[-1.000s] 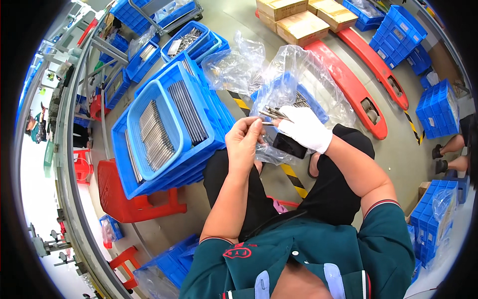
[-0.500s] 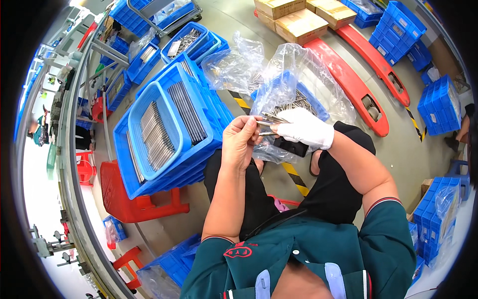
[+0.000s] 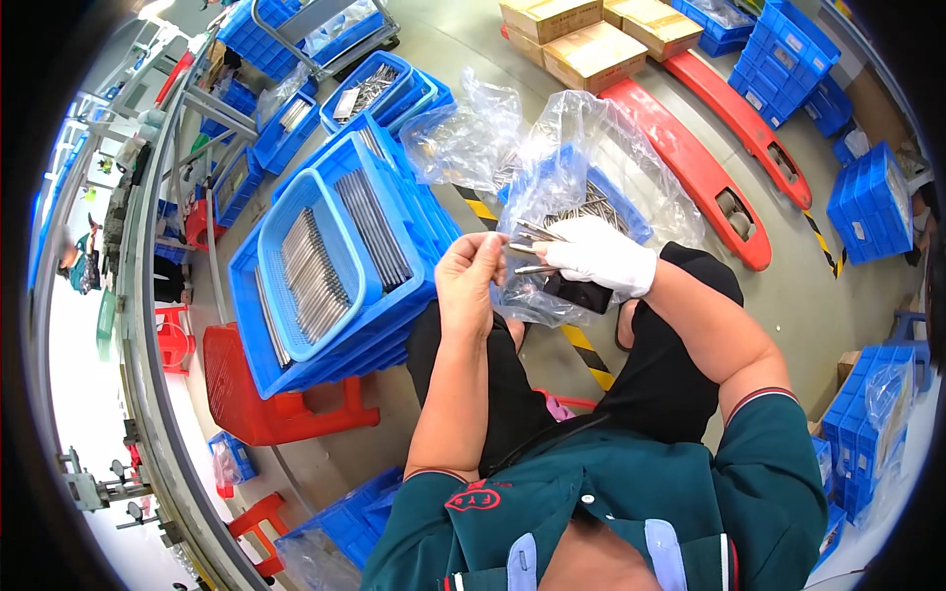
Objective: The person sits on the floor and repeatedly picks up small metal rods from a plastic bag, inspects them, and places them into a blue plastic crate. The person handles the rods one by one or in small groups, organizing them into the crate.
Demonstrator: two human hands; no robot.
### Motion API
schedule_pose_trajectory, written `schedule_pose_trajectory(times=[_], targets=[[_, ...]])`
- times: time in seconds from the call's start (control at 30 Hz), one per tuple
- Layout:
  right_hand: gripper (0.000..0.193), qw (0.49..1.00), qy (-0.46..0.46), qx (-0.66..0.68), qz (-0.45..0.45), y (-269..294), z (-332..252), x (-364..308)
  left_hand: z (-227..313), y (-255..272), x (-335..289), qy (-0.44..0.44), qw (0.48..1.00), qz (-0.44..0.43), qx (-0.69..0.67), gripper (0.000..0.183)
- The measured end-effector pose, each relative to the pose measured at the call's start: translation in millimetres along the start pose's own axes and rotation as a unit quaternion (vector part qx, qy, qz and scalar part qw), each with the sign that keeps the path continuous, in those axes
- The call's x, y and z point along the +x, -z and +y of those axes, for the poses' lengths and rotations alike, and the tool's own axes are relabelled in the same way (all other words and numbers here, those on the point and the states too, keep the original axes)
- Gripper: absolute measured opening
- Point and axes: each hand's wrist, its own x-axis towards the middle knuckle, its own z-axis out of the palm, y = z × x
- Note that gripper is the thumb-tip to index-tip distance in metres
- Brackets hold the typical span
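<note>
My right hand (image 3: 599,258), in a white glove, is closed around several slim metal rods (image 3: 533,247). Their ends fan out toward my left. Facing those ends is my bare left hand (image 3: 467,281), its thumb and fingers pinched together. Whatever lies in that pinch is too small or hidden to make out. Beyond my right hand, a blue bin (image 3: 631,212) lined with clear plastic holds many loose metal rods (image 3: 589,204). At my left, a light-blue basket (image 3: 264,246) carries a neat row of metal rods (image 3: 310,276).
The basket sits in a stack of blue crates (image 3: 419,295) above a red stool (image 3: 232,379). Dark rods (image 3: 372,231) lie beside it. A red pallet jack (image 3: 690,163) and cardboard boxes (image 3: 591,54) stand ahead. Blue crates (image 3: 867,207) are stacked at right.
My left hand has drawn slightly left, away from the rod ends. The rods in my right hand are spread a little differently.
</note>
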Motion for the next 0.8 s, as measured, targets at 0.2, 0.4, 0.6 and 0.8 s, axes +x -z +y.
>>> schedule_pose_trajectory(times=[0.2,0.4,0.6,0.8], targets=[[0.032,0.996,0.04,-0.085,-0.004,1,-1,-4,2,-1,-1,-0.011,1.0,0.006,-0.009,0.017],[0.038,0.979,0.057,-0.194,-0.016,-3,-9,-4,-1,-2,-3,0.029,0.998,-0.056,-0.029,0.013],[0.037,0.959,0.087,-0.268,0.023,-10,-10,-2,-3,3,-3,0.0,0.998,-0.057,0.02,0.012],[0.037,0.941,0.122,-0.309,0.062,-16,1,-1,0,-5,-7,-0.022,0.997,-0.054,0.045,0.011]])
